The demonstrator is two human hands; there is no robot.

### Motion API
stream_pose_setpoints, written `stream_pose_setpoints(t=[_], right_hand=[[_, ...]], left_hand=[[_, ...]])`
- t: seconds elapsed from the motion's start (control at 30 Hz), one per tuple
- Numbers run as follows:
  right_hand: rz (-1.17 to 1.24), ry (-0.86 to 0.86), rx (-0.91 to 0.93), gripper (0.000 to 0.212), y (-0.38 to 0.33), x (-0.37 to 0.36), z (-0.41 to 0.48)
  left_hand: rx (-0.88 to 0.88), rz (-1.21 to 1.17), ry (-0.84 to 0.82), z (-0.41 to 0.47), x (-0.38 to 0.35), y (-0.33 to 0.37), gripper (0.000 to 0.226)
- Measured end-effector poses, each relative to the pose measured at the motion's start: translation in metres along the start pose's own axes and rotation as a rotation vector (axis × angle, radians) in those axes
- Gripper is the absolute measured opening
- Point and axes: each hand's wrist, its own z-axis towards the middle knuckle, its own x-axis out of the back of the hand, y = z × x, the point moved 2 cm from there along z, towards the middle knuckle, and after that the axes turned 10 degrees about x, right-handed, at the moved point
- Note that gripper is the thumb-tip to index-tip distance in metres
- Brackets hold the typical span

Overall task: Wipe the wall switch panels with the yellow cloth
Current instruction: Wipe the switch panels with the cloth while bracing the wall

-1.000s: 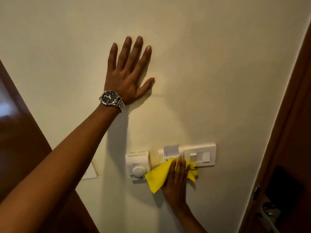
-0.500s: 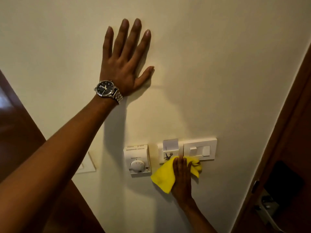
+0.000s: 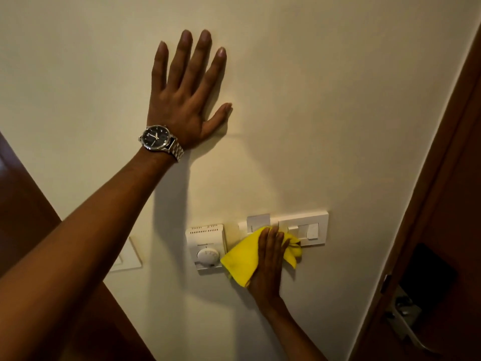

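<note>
Right hand [image 3: 269, 259], fingers straight and together, presses the yellow cloth [image 3: 240, 257] against the left end of the switch panel [image 3: 308, 230]. Left hand [image 3: 187, 100], fingers spread, braces on the wall [image 3: 338, 100]. Risk: pressure through the cloth may flip a switch, and the trailing corner may nudge the thermostat dial [image 3: 208, 256].

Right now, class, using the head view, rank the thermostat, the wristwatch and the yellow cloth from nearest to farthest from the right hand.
1. yellow cloth: pressed under the right hand, against the switch panel.
2. thermostat: just left of the cloth, on the wall.
3. wristwatch: high up and left, on the other wrist.
</note>
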Motion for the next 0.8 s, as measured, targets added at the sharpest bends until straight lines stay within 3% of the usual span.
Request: stream_pose_setpoints(t=[0.07, 0.23, 0.4, 0.67, 0.8], right_hand=[[0.022, -0.011, 0.086, 0.062, 0.005, -0.005, -0.007], [-0.115, -0.099, 0.393, 0.059, 0.033, -0.016, -0.033], [-0.017, -0.065, 0.375, 0.059, 0.019, -0.013, -0.009], [-0.085, -0.085, 0.472, 0.057, 0.040, -0.010, -0.028], [-0.011, -0.048, 0.412, 0.058, 0.027, -0.007, 0.002]], left_hand=[[-0.006, 0.014, 0.014, 0.001, 0.000, 0.000, 0.077], [0.001, -0.007, -0.011, 0.002, 0.004, 0.000, 0.076], [0.008, -0.002, 0.029, -0.002, 0.000, -0.001, 0.075], [0.008, 0.013, -0.013, 0.002, 0.010, 0.000, 0.074], [0.015, 0.015, 0.018, 0.000, 0.005, 0.001, 0.074]])
